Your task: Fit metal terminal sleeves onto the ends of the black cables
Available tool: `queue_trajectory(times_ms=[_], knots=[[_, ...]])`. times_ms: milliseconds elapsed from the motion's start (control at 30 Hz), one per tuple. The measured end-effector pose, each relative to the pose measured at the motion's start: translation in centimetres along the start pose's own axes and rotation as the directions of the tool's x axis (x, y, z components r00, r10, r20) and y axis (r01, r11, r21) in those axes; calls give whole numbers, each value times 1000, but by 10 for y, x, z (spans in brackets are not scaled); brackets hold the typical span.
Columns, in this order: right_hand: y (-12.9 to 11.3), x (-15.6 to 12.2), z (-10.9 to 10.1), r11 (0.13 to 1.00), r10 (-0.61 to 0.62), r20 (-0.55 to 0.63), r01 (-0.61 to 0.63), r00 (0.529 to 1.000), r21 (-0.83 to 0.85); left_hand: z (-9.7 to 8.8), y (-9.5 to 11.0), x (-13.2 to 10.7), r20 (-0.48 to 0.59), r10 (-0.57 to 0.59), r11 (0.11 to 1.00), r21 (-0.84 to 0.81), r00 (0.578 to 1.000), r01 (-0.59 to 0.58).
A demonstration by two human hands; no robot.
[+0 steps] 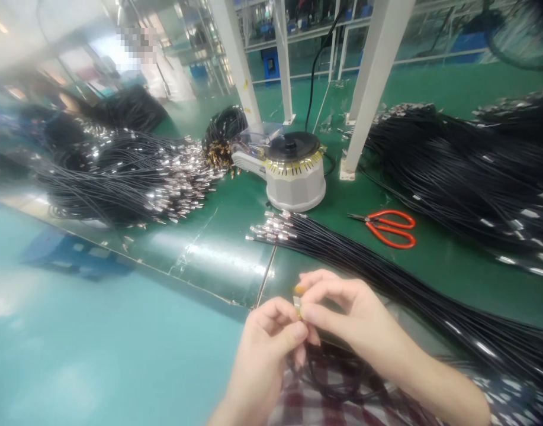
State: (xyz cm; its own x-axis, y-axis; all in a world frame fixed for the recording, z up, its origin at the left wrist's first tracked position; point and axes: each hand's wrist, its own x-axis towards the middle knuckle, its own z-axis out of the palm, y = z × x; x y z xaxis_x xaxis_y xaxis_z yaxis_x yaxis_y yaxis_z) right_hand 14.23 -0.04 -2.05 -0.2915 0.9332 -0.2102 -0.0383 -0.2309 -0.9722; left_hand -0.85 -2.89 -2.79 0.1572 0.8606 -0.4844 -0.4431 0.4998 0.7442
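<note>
Green bench [453, 272]: hands (both) [307, 325] pinch connector [297, 305].

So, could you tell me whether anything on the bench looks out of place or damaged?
Nothing stands out. The orange-handled scissors lie flat on the green bench, the cable bundle is laid straight, and the tape dispenser stands upright. Both hands pinch one small connector.

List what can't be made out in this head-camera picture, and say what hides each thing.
- The small piece pinched between left hand and right hand: too small, covered by fingertips.
- The cable loops in the lap: hidden under both hands.
- The far-left piles of cables: smeared by blur at the picture's edge.
- The cable bundle on the right: cut off by the right edge.
- The tape dispenser: its markings are too small.
</note>
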Motion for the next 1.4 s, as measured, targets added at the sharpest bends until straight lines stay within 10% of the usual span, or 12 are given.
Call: queue_trajectory(times_ms=[467, 700, 800, 900, 1000, 1100, 1300, 1400], knots=[[-9, 11, -2, 999, 37, 116, -40, 993, 24, -5, -2, 6, 103, 37, 996, 73, 994, -44], [2, 16, -11, 952, -176, -84, 148, 981, -269, -12, -4, 16, 175, -25, 995, -93, 984, 42], [4, 22, -28, 773, -358, -101, 234, 928, -590, -14, -5, 15, 177, -32, 991, -125, 984, 55], [7, 32, -42, 363, -505, 17, 231, 863, -903, -14, -6, 13, 139, -30, 995, -95, 990, 43], [12, 43, -48, 38, -528, 153, 204, 835, -978, -15, -9, 12, 48, -5, 1000, 12, 999, 4], [17, 50, -49, -98, -525, 252, 237, 813, -967, -24, -11, 8, -49, 100, 977, 195, 994, -89], [13, 46, -56, 24, -601, 232, 308, 765, -951, -59, -2, -3, -189, 337, 673, 733, 922, -96], [9, 34, -55, 135, -634, 169, 323, 754, -937, -58, 13, -3, -153, 289, 681, 726, 945, -91]])
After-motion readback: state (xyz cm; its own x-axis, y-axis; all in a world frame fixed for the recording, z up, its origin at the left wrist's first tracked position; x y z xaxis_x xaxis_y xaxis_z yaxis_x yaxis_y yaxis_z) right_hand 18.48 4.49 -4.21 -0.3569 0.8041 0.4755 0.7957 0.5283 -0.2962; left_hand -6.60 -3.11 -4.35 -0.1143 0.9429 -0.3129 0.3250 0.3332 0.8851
